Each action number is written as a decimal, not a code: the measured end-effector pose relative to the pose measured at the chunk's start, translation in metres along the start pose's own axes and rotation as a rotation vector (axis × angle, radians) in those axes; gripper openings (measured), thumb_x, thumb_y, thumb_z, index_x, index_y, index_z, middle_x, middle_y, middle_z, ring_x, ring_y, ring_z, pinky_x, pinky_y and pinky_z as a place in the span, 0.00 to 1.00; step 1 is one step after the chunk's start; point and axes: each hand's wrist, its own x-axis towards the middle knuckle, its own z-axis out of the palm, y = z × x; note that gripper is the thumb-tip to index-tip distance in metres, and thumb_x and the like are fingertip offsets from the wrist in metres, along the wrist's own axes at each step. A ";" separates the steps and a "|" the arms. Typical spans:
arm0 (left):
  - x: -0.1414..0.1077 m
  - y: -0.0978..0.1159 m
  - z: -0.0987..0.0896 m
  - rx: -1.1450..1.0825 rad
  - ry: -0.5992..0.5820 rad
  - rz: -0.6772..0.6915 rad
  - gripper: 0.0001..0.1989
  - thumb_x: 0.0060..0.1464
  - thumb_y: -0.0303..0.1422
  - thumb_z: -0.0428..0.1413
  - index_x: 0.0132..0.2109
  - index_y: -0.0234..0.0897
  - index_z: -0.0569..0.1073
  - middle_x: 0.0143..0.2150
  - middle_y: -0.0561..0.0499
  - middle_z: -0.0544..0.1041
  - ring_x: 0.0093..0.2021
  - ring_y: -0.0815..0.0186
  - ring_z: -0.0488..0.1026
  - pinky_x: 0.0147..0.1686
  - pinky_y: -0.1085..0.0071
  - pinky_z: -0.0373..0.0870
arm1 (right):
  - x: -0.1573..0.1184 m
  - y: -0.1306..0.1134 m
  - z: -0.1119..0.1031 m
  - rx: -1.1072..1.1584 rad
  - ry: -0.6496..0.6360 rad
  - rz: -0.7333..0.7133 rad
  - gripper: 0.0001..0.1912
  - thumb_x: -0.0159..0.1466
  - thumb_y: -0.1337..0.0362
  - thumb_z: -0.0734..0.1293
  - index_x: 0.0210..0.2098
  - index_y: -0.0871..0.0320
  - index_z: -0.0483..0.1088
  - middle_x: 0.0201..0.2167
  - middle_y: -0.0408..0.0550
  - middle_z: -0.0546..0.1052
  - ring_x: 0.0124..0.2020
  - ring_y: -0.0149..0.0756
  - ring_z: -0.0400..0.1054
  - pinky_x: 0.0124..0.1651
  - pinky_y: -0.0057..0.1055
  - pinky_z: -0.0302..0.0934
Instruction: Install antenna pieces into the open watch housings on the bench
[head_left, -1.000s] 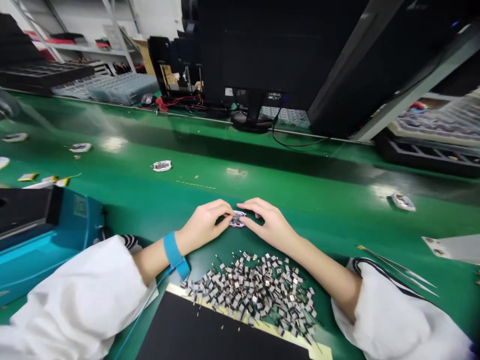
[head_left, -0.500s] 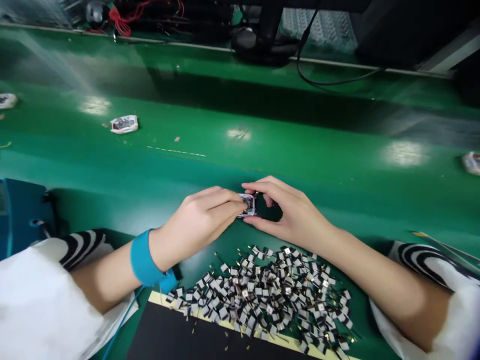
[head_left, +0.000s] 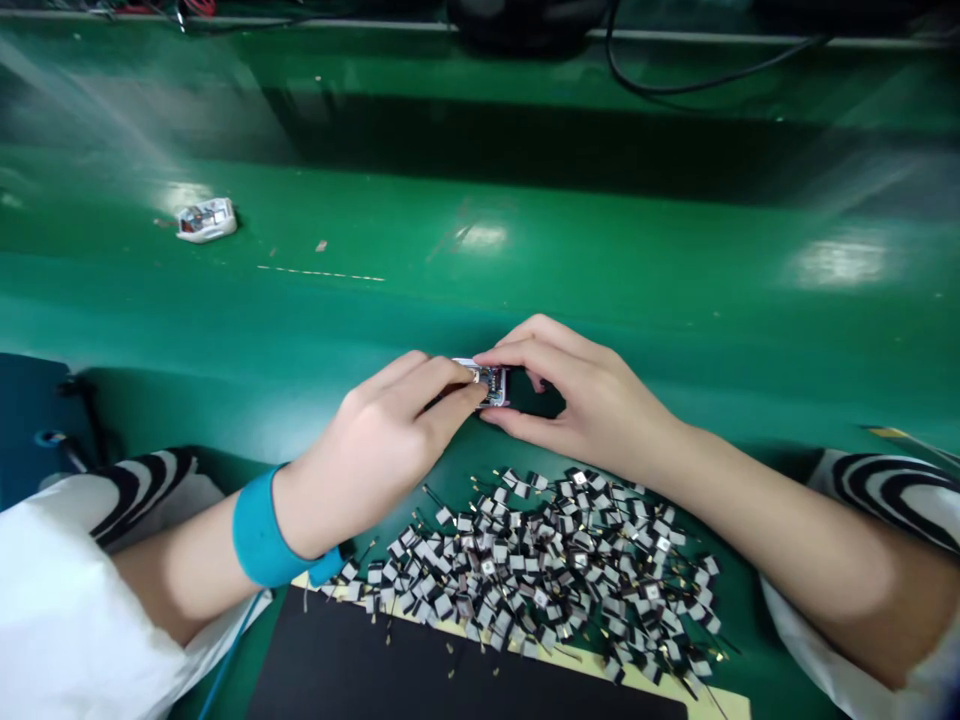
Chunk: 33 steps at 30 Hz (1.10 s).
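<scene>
A small white plastic housing with a circuit board inside (head_left: 495, 384) is held between my hands at the middle of the green bench. My right hand (head_left: 577, 385) grips its edges, the fingers at the far side and the thumb at the near side. Over its left part, my left hand (head_left: 405, 415) presses thumb and fingertips down on the inside; whether a small part is pinched there is hidden. Just below my hands lies a heap of small grey-and-black square parts with short black leads and gold tips (head_left: 525, 570).
Another open white housing (head_left: 206, 220) lies on the green bench (head_left: 390, 230) at the far left. A black mat (head_left: 450, 670) with a yellow edge lies under the heap's near side. A blue box (head_left: 34, 425) stands at left; a black cable (head_left: 697, 88) loops at the back.
The view has tipped downward, so the back shelf has mostly left the picture. My left fingers reach further over the housing, and my right fingertips have closed in along its far edge.
</scene>
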 end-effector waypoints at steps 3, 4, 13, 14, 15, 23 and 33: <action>-0.001 0.000 -0.001 0.016 0.015 -0.004 0.08 0.52 0.24 0.50 0.40 0.32 0.70 0.36 0.48 0.72 0.33 0.67 0.68 0.32 0.72 0.69 | 0.001 -0.001 -0.001 0.002 -0.011 0.005 0.15 0.57 0.61 0.63 0.43 0.59 0.64 0.38 0.47 0.67 0.32 0.30 0.63 0.30 0.27 0.59; -0.001 0.000 -0.001 0.022 0.018 -0.006 0.07 0.52 0.24 0.50 0.39 0.32 0.70 0.36 0.48 0.72 0.33 0.67 0.68 0.32 0.72 0.69 | 0.001 -0.001 -0.001 0.001 -0.012 0.007 0.15 0.56 0.61 0.63 0.43 0.59 0.64 0.38 0.48 0.67 0.32 0.30 0.63 0.30 0.27 0.59; 0.002 0.003 -0.002 0.062 -0.050 -0.052 0.08 0.55 0.27 0.47 0.36 0.35 0.71 0.34 0.51 0.72 0.34 0.69 0.68 0.33 0.73 0.68 | 0.000 -0.001 0.000 -0.030 0.006 -0.002 0.14 0.56 0.60 0.63 0.42 0.59 0.65 0.36 0.47 0.67 0.30 0.31 0.63 0.28 0.28 0.58; 0.002 0.003 -0.003 0.065 -0.065 -0.052 0.09 0.55 0.27 0.46 0.35 0.35 0.71 0.35 0.51 0.72 0.34 0.69 0.67 0.33 0.73 0.67 | 0.000 -0.001 0.000 -0.035 0.011 -0.004 0.14 0.56 0.60 0.63 0.41 0.59 0.65 0.36 0.47 0.68 0.30 0.31 0.63 0.28 0.28 0.58; 0.002 0.003 -0.003 0.065 -0.077 -0.053 0.09 0.56 0.27 0.46 0.35 0.35 0.71 0.35 0.51 0.72 0.33 0.69 0.67 0.33 0.73 0.67 | 0.000 -0.001 0.000 -0.038 0.015 -0.004 0.14 0.56 0.60 0.63 0.41 0.59 0.65 0.36 0.48 0.68 0.30 0.32 0.63 0.27 0.29 0.58; 0.003 0.004 -0.004 0.027 -0.090 -0.099 0.09 0.56 0.28 0.46 0.35 0.36 0.71 0.34 0.50 0.71 0.34 0.68 0.67 0.32 0.72 0.67 | 0.000 -0.001 -0.001 -0.039 -0.003 0.028 0.13 0.56 0.60 0.63 0.41 0.55 0.65 0.37 0.46 0.67 0.31 0.33 0.63 0.27 0.30 0.58; 0.004 0.003 -0.004 0.073 -0.081 -0.068 0.09 0.55 0.29 0.47 0.36 0.38 0.71 0.33 0.51 0.72 0.33 0.67 0.68 0.31 0.72 0.68 | 0.000 -0.001 -0.001 -0.024 0.003 0.027 0.14 0.56 0.59 0.63 0.41 0.56 0.65 0.36 0.46 0.67 0.30 0.31 0.63 0.27 0.27 0.57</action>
